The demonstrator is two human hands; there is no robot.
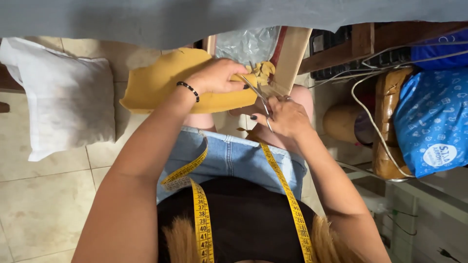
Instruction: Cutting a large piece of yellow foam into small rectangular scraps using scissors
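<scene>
My left hand (217, 76) grips a piece of mustard-yellow fabric (156, 85) above my lap, its edge bunched near my fingers. My right hand (285, 117) holds metal scissors (258, 95), whose blades point up into the fabric's cut edge by small yellow scraps (263, 69). A black bead bracelet (188, 89) sits on my left wrist. A yellow measuring tape (201, 219) hangs round my neck and down over my black top and denim shorts.
A white cloth bag (63, 100) lies on the tiled floor at left. Grey fabric (195, 17) drapes across the top. At right are a blue patterned plastic bag (431, 119), a wooden stool (387, 122), white cords and a wooden frame.
</scene>
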